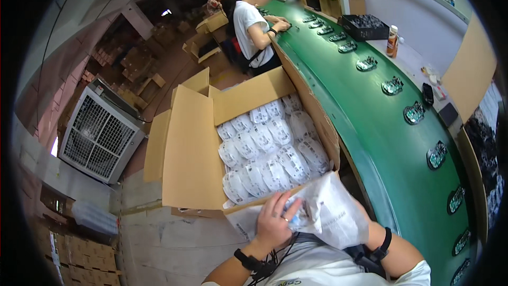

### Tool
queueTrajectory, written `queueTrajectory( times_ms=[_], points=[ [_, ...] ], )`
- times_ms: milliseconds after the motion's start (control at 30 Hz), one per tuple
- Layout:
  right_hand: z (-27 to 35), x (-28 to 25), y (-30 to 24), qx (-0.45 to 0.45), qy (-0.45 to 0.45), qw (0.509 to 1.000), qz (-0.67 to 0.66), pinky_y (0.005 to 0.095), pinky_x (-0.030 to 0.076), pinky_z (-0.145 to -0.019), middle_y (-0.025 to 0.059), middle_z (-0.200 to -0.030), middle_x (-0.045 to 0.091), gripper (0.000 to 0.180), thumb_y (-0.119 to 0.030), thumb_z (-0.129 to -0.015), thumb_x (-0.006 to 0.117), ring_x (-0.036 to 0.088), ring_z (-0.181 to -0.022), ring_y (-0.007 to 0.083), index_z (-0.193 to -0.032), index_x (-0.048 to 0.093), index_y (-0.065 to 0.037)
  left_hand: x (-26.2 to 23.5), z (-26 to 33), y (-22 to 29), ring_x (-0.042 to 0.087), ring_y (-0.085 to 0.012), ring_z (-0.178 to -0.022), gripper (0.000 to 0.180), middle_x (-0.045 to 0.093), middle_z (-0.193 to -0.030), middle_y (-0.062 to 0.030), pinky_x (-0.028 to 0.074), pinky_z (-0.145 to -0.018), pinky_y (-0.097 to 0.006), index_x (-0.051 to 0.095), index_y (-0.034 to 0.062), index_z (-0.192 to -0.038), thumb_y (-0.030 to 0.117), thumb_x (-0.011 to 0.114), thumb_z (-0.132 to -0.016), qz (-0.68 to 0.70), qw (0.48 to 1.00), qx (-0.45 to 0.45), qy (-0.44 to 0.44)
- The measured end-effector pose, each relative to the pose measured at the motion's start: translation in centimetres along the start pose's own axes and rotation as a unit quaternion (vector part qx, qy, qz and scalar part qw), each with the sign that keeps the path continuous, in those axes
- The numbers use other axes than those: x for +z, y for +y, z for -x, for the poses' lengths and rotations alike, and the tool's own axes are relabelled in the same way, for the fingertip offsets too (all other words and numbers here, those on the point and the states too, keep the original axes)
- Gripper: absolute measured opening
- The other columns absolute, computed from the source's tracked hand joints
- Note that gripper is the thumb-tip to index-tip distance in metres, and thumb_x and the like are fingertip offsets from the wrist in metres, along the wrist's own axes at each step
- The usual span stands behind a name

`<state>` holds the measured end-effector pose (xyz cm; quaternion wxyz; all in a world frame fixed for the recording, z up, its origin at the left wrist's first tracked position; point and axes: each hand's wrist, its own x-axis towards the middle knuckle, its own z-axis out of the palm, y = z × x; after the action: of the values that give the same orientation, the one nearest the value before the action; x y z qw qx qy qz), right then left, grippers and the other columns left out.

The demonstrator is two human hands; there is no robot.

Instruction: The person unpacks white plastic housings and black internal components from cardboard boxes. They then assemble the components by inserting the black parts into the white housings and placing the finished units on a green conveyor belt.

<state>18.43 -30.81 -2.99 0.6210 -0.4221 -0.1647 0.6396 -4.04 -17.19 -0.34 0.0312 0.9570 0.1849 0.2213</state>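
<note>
Green conveyor belt (381, 143) at right; left hand (275, 222) grips thin white printed plastic bag (333, 214), light, floppy, slippery, best pinched at edge; right hand hidden behind it, can't tell.

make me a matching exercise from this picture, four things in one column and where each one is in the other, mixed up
Things:
1. cardboard box
2. green conveyor belt
3. white plastic bag
4. grey fan unit

Places:
A. on the floor at the far left
B. held in front of the chest, left hand on it
C. curving along the right, carrying a row of small packed items
D. open just ahead of the hands, full of white packets

Pairs: 1-D, 2-C, 3-B, 4-A
</note>
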Motion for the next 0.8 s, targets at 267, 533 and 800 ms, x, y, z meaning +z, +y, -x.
queueTrajectory(
  times_ms=[267,533,800],
  points=[
    [1.8,2.1,-2.1,-0.264,0.179,0.732,0.602,0.0482,0.05,-0.104,0.0299,-0.146,0.038,0.078,-0.015,-0.074,0.087,0.051,-0.127,0.0488,-0.139,0.044,-0.006,-8.6,8.2,-10.0,0.068,-0.0246,-0.102,0.045,0.067,-0.118,-0.0117,0.06,-0.086,-0.041,0.058,0.0046,-0.13,0.029,0.066,-0.093,0.68,0.575,-0.296,0.346],
    [1.3,1.2,-1.6,-0.189,0.078,0.917,0.342,0.04,0.037,-0.114,0.0197,-0.141,0.049,0.079,0.013,-0.083,0.055,0.05,-0.132,0.0275,-0.154,0.024,-0.003,0.9,23.2,-19.2,0.052,-0.0435,-0.13,0.065,0.059,-0.136,-0.0284,0.035,-0.118,-0.047,0.048,-0.0124,-0.139,0.027,0.068,-0.091,-0.045,0.599,-0.639,0.481],
    [2.8,-1.8,-0.3,-0.166,0.146,0.808,0.547,0.0362,0.043,-0.102,0.0201,-0.135,0.054,0.066,-0.007,-0.1,0.063,0.053,-0.122,0.0248,-0.156,0.03,0.002,15.9,19.3,-14.0,0.063,-0.0421,-0.103,0.037,0.066,-0.11,-0.0213,0.05,-0.09,-0.052,0.064,0.0012,-0.106,0.014,0.077,-0.074,0.064,0.829,-0.54,0.132]
  ],
)
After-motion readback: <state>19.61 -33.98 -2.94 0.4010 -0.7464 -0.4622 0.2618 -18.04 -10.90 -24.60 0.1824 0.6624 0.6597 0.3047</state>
